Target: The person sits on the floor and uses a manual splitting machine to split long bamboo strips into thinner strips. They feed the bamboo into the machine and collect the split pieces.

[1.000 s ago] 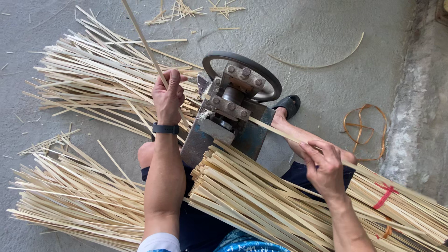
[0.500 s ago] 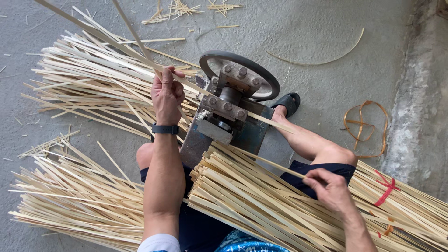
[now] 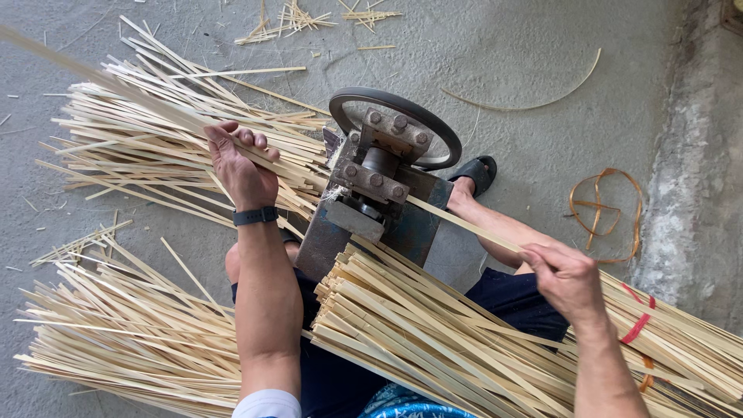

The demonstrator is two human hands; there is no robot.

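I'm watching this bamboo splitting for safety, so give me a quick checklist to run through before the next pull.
1. Left hand grips the split strips on the outfeed side: ok.
2. Right hand holds the feed strip: ok.
3. Feed strip lines up with the splitter machine: ok.
4. Both hands apart from the machine's mouth: ok.
5. Bare foot rests close beside the machine: not ok.
6. Blade condition: cannot tell.
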